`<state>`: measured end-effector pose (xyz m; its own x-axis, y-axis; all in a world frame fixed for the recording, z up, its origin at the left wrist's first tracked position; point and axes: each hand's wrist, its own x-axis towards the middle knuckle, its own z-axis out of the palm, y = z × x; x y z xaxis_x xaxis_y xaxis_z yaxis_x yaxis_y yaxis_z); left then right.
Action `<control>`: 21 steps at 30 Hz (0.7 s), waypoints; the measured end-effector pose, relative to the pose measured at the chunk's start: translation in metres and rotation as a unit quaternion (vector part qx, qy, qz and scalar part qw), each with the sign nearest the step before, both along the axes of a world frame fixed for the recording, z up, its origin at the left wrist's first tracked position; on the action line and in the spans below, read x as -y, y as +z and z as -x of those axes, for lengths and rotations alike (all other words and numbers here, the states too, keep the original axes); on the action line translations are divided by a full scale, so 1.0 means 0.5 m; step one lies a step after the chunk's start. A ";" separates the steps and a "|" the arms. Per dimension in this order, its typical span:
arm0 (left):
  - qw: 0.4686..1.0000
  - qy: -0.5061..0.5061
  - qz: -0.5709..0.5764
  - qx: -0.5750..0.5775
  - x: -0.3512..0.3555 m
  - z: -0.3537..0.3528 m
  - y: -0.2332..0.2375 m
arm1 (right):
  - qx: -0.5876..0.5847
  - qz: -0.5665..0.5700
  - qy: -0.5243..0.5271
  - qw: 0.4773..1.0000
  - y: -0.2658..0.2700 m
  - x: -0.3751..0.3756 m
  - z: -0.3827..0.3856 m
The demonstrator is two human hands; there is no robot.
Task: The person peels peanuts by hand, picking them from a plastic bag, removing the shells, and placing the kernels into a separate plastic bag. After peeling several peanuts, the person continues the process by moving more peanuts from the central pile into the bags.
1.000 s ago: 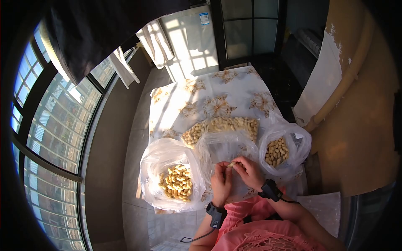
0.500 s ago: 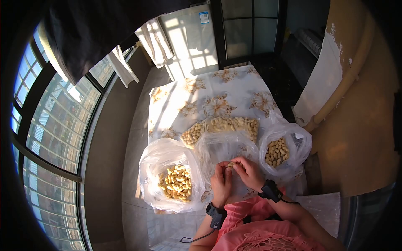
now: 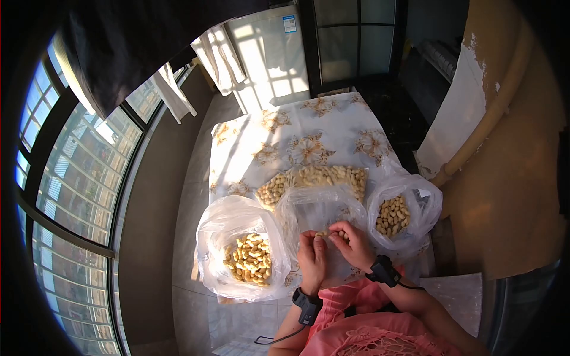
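Over the middle clear plastic bag, both my hands meet at the fingertips. My left hand is closed, its thumb and fingers pinching a peanut in its shell. My right hand is closed too; its fingertips touch the same peanut, and more unshelled peanuts show within its curled fingers. To the left, an open plastic bag holds a heap of peanuts. Another open bag on the right has peanuts in it. Behind the middle bag lies a long, full bag of peanuts.
A flowered cloth covers the table. Barred windows run along the left, with dark fabric hanging above. A pale cabinet or fridge stands beyond the table, and a brown panel is at the right.
My fingertips have drawn slightly apart, and the peanut between them shows more plainly. More peanuts are visible in my right hand. The bags have hardly moved.
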<state>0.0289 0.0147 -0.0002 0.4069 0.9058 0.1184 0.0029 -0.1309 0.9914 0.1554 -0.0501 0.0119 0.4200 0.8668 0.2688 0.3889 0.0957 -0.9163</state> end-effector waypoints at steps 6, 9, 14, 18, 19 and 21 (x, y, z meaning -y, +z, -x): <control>0.999 0.013 -0.040 0.001 -0.001 -0.001 -0.016 | 0.022 -0.002 -0.008 1.000 0.000 -0.001 -0.004; 0.999 0.008 -0.031 0.005 0.005 -0.003 0.020 | 0.039 -0.017 -0.013 0.999 0.000 -0.004 -0.003; 0.999 0.011 -0.039 -0.003 0.003 -0.001 0.007 | 0.025 -0.007 -0.018 1.000 0.000 -0.004 -0.002; 0.999 0.018 -0.040 -0.029 0.002 0.000 0.006 | -0.001 -0.021 -0.026 0.999 -0.013 -0.003 -0.001; 0.999 0.018 -0.040 -0.028 0.001 -0.001 0.006 | 0.005 0.000 -0.016 1.000 -0.012 0.001 -0.004; 0.997 0.021 -0.058 -0.047 0.000 -0.001 0.005 | 0.012 0.021 -0.007 1.000 -0.008 0.004 -0.005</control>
<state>0.0295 0.0145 0.0022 0.3834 0.9046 0.1864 0.1038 -0.2428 0.9645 0.1577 -0.0519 0.0080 0.4261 0.8717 0.2420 0.4112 0.0517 -0.9101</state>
